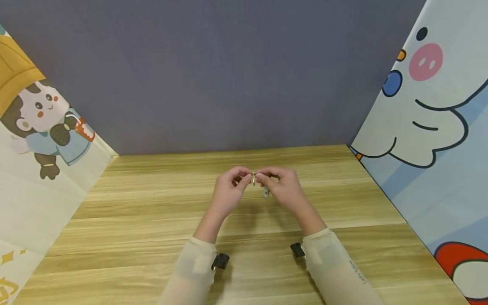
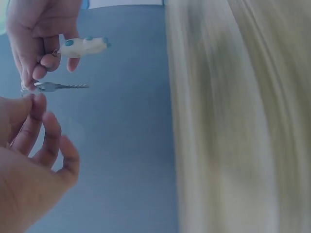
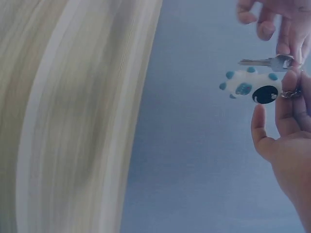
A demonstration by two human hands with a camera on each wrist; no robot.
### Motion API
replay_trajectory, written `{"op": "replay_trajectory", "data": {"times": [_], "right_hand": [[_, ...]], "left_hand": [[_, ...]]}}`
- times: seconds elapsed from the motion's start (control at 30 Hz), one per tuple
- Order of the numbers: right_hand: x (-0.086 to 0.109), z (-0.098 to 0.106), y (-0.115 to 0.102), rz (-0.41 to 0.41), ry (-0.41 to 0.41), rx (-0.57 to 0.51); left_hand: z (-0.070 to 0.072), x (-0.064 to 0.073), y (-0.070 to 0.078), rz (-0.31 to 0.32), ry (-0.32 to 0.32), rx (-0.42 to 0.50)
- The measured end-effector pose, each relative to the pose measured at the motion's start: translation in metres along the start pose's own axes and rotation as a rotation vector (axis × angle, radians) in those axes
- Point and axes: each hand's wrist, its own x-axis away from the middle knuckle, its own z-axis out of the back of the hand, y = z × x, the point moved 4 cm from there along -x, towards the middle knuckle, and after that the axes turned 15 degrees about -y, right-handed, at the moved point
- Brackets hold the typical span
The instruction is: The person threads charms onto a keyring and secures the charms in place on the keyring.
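Note:
Up over the wooden table, both hands meet fingertip to fingertip at a small metal key ring, mostly hidden by the fingers. My left hand (image 1: 228, 191) pinches it from the left between thumb and index finger, its other fingers loosely bent. From the right, my right hand (image 1: 285, 186) pinches the ring too. A metal key (image 1: 254, 180) hangs between the fingertips, its blade away from the hands in the right wrist view. Beside it, a white animal-shaped charm (image 3: 252, 87) with blue spots and a black face dangles from a short chain (image 3: 290, 94) at my right fingers.
Below the hands lies the wood-grain table (image 1: 152, 220). A dark grey panel (image 1: 228, 76) rises behind its far edge. Printed cartoon panels stand along the left (image 1: 72, 178) and the right (image 1: 408, 178).

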Motion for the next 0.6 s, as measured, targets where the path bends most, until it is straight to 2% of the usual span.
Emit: {"op": "replay_trajectory", "data": {"times": [0.13,0.27,0.43,0.6], "right_hand": [[0.0,0.0,-0.005,0.054,-0.006,0.119],[0.001,0.0,-0.01,0.105,-0.014,0.204],[0.002,0.0,-0.017,0.166,-0.019,0.274],[0.002,0.0,-0.025,0.235,-0.015,0.387]], "left_hand": [[0.002,0.004,0.014,-0.13,0.02,-0.344],[0.003,0.008,0.025,-0.223,0.06,-0.557],[0.004,0.01,0.034,-0.285,0.09,-0.672],[0.003,0.011,0.038,-0.31,0.089,-0.715]]}}
